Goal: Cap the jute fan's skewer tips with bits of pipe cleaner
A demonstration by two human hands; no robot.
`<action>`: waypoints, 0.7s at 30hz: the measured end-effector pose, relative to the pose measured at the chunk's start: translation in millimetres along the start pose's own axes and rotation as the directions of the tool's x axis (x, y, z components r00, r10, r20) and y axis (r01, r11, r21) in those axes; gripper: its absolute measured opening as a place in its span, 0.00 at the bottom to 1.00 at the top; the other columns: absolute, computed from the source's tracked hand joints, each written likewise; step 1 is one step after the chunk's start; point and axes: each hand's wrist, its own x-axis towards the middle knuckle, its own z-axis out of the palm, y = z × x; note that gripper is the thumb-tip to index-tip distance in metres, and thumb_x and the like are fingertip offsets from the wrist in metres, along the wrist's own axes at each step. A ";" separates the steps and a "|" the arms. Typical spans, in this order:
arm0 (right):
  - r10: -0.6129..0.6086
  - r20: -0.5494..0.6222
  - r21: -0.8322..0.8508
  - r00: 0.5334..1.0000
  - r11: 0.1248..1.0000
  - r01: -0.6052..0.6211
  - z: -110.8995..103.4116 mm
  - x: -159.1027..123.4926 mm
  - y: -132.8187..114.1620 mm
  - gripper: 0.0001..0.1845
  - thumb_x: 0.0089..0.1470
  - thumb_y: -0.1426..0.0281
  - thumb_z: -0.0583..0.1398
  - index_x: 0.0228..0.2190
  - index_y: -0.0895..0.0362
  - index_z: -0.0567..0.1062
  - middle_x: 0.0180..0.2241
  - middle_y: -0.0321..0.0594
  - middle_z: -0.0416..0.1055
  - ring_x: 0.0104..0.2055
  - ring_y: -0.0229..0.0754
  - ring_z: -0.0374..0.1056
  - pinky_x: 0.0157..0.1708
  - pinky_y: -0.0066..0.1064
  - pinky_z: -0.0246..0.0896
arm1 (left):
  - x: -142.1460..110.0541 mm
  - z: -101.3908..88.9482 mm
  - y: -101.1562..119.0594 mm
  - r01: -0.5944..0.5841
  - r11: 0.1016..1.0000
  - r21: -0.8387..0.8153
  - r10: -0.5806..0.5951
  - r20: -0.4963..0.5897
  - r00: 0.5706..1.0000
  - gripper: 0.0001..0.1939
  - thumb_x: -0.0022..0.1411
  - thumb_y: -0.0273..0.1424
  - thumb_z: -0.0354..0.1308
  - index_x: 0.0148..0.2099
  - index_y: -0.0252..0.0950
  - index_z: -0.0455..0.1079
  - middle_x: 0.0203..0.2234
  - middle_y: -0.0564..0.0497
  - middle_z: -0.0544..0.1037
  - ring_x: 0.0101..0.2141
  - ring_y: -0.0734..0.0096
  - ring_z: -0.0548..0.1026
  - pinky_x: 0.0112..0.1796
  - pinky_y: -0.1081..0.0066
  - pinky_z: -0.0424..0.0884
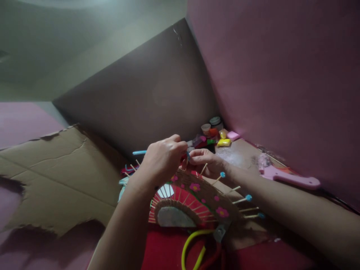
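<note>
- Showing, in the head view, two bare hands meeting above the near arched craft panel (206,193), which stands in the middle of the scene with pink flowers on its brown band and thin sticks fanning from its outer edge.
- Right hand (209,161): thumb and fingertips grasping a small blue piece (188,154) between the hands.
- Left hand (165,153): fingers curled inward beside the same piece; whether they also grip it cannot be told, their tips being partly hidden.
- Blue-tipped stick (222,174), right of the hands: a useful model for size and seating. Other sticks nearby are tipped likewise, others bare.
- Handling, as judged: pinch lightly and evenly, since hard pressure may flatten so small a piece; steady one hand against the other; keep the right forearm raised over the sticks at right, which could bend or lose their tips.
- Surroundings: yellow-handled scissors (184,251) at the near edge of the panel; yellow packet (224,142) and pink packet (233,135) far, beyond the hands; pink tool (295,178) at right.
</note>
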 end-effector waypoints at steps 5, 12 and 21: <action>-0.003 -0.028 0.014 1.000 1.000 0.004 0.0 1.1 3.8 0.09 0.40 0.70 0.67 0.23 0.63 0.74 0.23 0.38 0.74 0.23 0.33 0.70 0.26 0.24 0.64 | -3.0 -4.2 5.4 0.003 0.999 -0.037 -0.005 -0.041 0.999 0.12 0.63 0.30 0.47 0.29 0.37 0.69 0.28 0.52 0.69 0.23 0.78 0.64 0.24 0.73 0.56; -0.016 -0.027 0.051 1.000 0.999 0.017 -3.8 3.0 6.8 0.11 0.38 0.71 0.68 0.25 0.63 0.74 0.25 0.39 0.75 0.24 0.35 0.71 0.27 0.26 0.66 | -9.5 -8.7 11.3 0.022 0.998 -0.057 -0.023 -0.014 1.000 0.12 0.63 0.33 0.48 0.33 0.41 0.73 0.27 0.54 0.69 0.23 0.78 0.64 0.25 0.74 0.56; -0.090 0.031 0.079 0.995 0.993 0.087 -10.2 6.9 14.0 0.10 0.40 0.70 0.68 0.25 0.63 0.75 0.24 0.40 0.75 0.24 0.36 0.72 0.26 0.25 0.66 | -16.1 -1.0 8.2 0.089 0.945 -0.315 -0.105 -0.036 0.994 0.10 0.60 0.29 0.50 0.29 0.36 0.70 0.27 0.53 0.71 0.25 0.78 0.65 0.28 0.75 0.60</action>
